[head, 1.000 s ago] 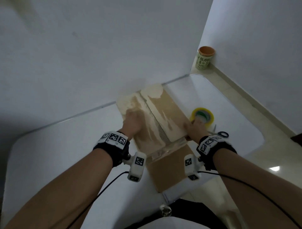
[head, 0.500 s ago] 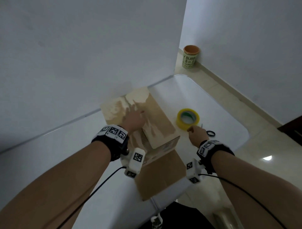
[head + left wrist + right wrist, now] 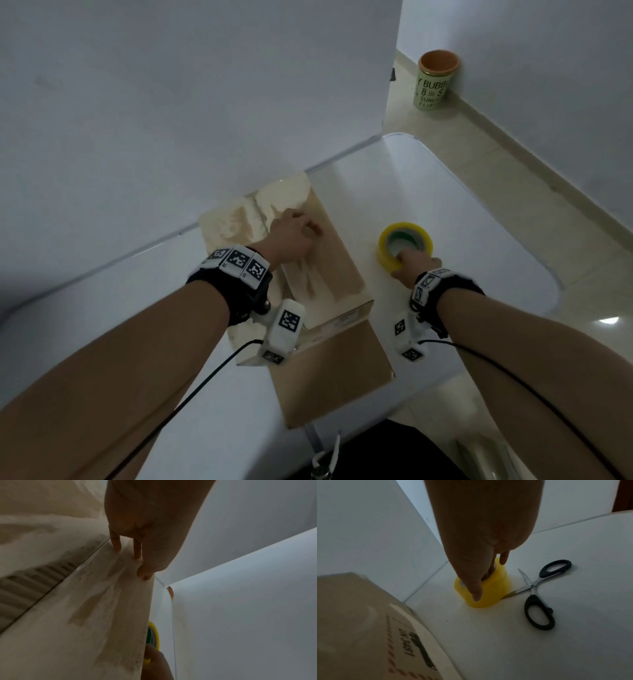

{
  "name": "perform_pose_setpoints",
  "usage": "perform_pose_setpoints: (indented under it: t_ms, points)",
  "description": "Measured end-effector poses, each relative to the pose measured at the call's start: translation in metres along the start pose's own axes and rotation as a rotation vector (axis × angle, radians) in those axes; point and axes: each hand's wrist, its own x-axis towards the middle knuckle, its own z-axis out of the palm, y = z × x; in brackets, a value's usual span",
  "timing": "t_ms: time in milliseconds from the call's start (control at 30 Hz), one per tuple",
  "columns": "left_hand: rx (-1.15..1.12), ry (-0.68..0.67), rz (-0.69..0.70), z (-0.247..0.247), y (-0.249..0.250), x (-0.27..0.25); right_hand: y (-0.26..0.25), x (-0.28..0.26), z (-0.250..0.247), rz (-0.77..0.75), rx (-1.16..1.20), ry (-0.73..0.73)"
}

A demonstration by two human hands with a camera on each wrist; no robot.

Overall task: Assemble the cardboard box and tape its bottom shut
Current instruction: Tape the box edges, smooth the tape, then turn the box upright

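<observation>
Cardboard box [image 3: 318, 274]: tan-brown, pale whitish torn patches on top flaps; side label off-white with black print. Tape roll [image 3: 405, 250]: translucent yellow, green inner core. Scissors [image 3: 539, 593]: black handles, silver blades. Desk [image 3: 462, 212]: glossy white. Wall [image 3: 171, 102]: plain white-grey. Cup [image 3: 434, 84] on floor: pale green, dark lettering, orange-brown rim. Wristbands [image 3: 239, 270]: black, white blocks with black square-code markers. Floor [image 3: 513, 164]: beige tiles.
</observation>
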Motion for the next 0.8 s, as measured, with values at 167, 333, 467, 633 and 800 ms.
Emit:
perform_pose_setpoints:
  t_ms: [167, 333, 467, 633, 800]
  points:
    - [-0.211, 0.037, -0.081, 0.004, -0.006, 0.012, 0.007, 0.018, 0.002, -0.03, -0.042, -0.01]
    - [-0.329, 0.074, -0.107, 0.004, -0.006, 0.014, 0.005, 0.016, -0.013, -0.145, -0.141, 0.051]
    - [-0.401, 0.042, -0.126, 0.001, -0.007, 0.017, -0.006, 0.006, -0.04, -0.161, -0.003, 0.275]
    - [-0.552, 0.046, -0.113, -0.014, -0.003, 0.011, -0.034, -0.017, -0.078, -0.253, 0.341, 0.388]
    - [-0.875, 0.117, -0.035, -0.047, 0.005, -0.001, -0.072, -0.065, -0.118, -0.395, 0.507, 0.567]
